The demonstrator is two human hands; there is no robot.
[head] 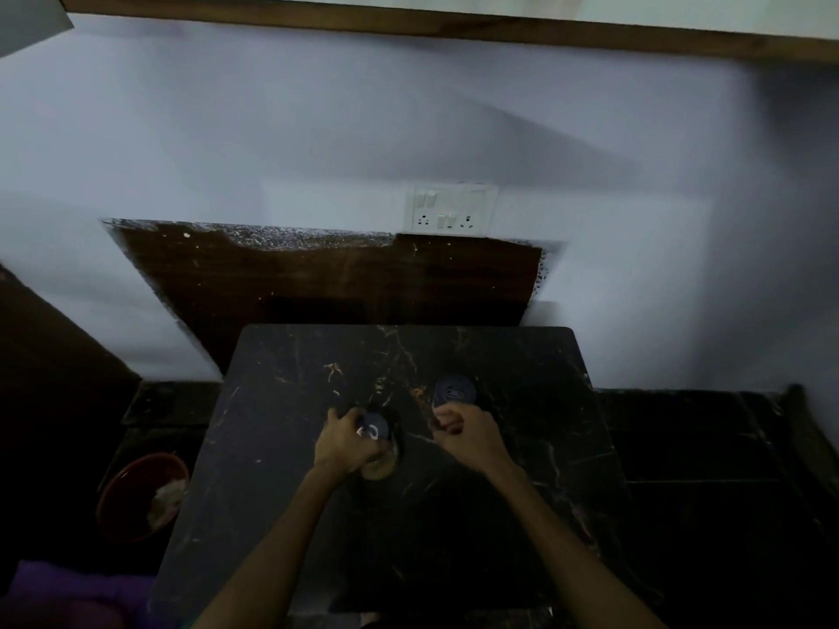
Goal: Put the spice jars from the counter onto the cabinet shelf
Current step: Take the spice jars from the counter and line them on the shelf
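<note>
Around the dark marble counter [281, 447] a red bowl [140, 494] is seen at 8 o'clock, on the floor, and a white switch plate [449, 208] at 12 o'clock on the wall. At the very top a wooden shelf edge [454, 27] is visible. Two spice jars stand near the counter's middle. The left jar [377, 431], dark-lidded with pale contents, is gripped by the left hand [345, 444]. The right jar [454, 392], at 1 o'clock from it, is held by the curled fingers of the right hand [467, 435].
</note>
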